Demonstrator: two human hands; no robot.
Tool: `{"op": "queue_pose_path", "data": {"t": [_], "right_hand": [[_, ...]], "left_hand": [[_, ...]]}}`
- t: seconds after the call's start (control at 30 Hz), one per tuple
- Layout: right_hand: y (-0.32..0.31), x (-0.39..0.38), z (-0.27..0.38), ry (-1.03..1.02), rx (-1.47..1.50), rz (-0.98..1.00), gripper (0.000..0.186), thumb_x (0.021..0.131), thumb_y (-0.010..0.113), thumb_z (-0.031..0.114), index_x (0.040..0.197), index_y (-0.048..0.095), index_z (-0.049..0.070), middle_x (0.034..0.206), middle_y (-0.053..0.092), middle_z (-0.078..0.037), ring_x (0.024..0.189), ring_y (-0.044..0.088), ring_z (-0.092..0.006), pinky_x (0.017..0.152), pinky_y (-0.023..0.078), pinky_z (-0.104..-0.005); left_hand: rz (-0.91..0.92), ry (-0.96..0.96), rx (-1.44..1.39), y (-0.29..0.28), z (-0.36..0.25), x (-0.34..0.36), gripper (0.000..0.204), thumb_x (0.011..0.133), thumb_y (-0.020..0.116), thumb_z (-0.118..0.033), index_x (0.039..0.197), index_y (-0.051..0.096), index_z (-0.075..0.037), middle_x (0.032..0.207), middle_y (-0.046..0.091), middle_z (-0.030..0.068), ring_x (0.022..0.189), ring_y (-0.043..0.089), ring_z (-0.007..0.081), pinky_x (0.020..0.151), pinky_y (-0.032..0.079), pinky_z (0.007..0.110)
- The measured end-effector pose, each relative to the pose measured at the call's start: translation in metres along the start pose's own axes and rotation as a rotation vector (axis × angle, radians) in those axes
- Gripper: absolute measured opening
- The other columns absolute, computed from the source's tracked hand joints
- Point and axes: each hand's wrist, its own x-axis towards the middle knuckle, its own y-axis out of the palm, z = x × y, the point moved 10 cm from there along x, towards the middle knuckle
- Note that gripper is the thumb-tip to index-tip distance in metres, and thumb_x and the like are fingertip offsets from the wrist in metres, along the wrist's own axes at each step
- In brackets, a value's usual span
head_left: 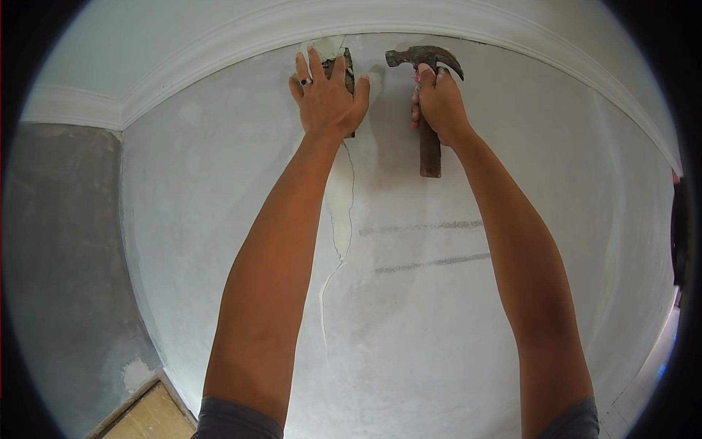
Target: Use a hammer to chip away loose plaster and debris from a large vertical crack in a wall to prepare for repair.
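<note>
My left hand (327, 102) is spread against the upper wall, its fingers apart and a dark ring on one finger. Behind it shows a narrow dark, rough strip (349, 73); I cannot tell whether this is an opening in the plaster or a separate piece. Just above the fingers lies a pale patch (325, 47) of bared surface. A crack (338, 256) runs down the wall below the hand, beside a strip of chipped paint. To the right, my right hand (442, 106) is wrapped round the upper handle of a claw hammer (431, 150). Its head is up, apart from the wall patch.
White cornice moulding (409, 29) curves along the wall's top. Two grey smudged lines (431, 263) mark the grey wall (424, 344). At left, a darker wall (66, 241) meets it in a corner, with a wood-coloured panel (150, 421) at lower left.
</note>
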Motion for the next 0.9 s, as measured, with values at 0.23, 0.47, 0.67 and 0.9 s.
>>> {"op": "queue_pose_path", "data": {"t": [0.23, 0.47, 0.67, 0.9], "right_hand": [[0.003, -0.005, 0.004, -0.039, -0.049, 0.011, 0.037, 0.109, 0.046, 0.036, 0.098, 0.047, 0.001, 0.075, 0.055, -0.008, 0.052, 0.056, -0.0183, 0.048, 0.053, -0.0381], [0.002, -0.006, 0.005, -0.048, -0.119, -0.009, 0.036, 0.107, 0.048, 0.034, 0.097, 0.048, -0.001, 0.073, 0.057, -0.01, 0.052, 0.058, -0.0189, 0.047, 0.053, -0.0381], [0.002, -0.006, 0.009, -0.098, -0.151, 0.002, 0.04, 0.107, 0.047, 0.033, 0.102, 0.047, -0.006, 0.067, 0.061, -0.014, 0.048, 0.064, -0.0236, 0.045, 0.057, -0.0391], [0.006, -0.007, 0.009, -0.069, -0.175, 0.017, 0.04, 0.108, 0.046, 0.034, 0.103, 0.047, -0.006, 0.066, 0.061, -0.013, 0.046, 0.064, -0.0248, 0.044, 0.056, -0.0394]], "left_hand": [[-0.012, 0.026, -0.086, -0.004, 0.002, 0.0, 0.069, 0.1, 0.05, -0.057, 0.154, 0.051, -0.015, 0.168, 0.022, 0.0239, 0.159, 0.005, 0.0406, 0.125, 0.013, 0.058], [-0.049, 0.006, -0.125, -0.006, 0.012, -0.002, 0.062, 0.098, 0.057, -0.046, 0.149, 0.056, -0.01, 0.165, 0.029, 0.0265, 0.157, 0.012, 0.0435, 0.122, 0.022, 0.056], [-0.108, 0.076, -0.424, -0.016, 0.014, -0.006, 0.065, 0.099, 0.053, -0.046, 0.145, 0.056, 0.001, 0.164, 0.032, 0.0252, 0.156, 0.017, 0.0433, 0.123, 0.02, 0.057], [-0.021, 0.095, -0.113, -0.013, 0.023, -0.01, 0.059, 0.099, 0.055, -0.034, 0.144, 0.053, 0.004, 0.164, 0.034, 0.0223, 0.157, 0.019, 0.0391, 0.124, 0.019, 0.059]]}}
